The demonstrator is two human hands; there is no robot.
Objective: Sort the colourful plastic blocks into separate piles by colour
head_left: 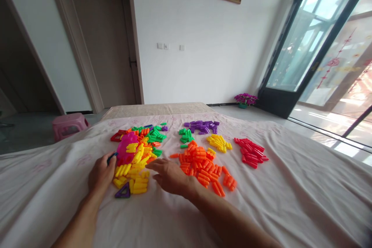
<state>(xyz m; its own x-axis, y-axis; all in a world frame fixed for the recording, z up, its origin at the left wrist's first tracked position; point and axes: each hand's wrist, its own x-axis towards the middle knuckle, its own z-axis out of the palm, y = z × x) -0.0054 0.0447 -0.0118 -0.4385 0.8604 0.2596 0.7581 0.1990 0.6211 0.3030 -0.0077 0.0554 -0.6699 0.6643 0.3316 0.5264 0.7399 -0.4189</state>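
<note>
At the left edge of a mixed pile of plastic building pieces, my left hand [101, 172] is closed on a small dark blue piece [112, 157], mostly hidden by the fingers. My right hand [171, 176] reaches over the pile's right side, fingers stretched out and holding nothing visible. Yellow tube pieces [140, 185] lie between my hands, with a purple triangle piece [123, 191] in front of them. A bright pink piece [127, 145] stands just beyond my left hand. Right of my right hand lies a heap of orange tube pieces [200, 162].
Separate groups of green [186, 135], purple [203, 126], yellow [219, 142] and red pieces [251, 152] lie farther back on the cloth-covered table [279, 201]. A pink stool [70, 124] stands on the floor at left. Purple flowers [245, 99] stand by the glass door.
</note>
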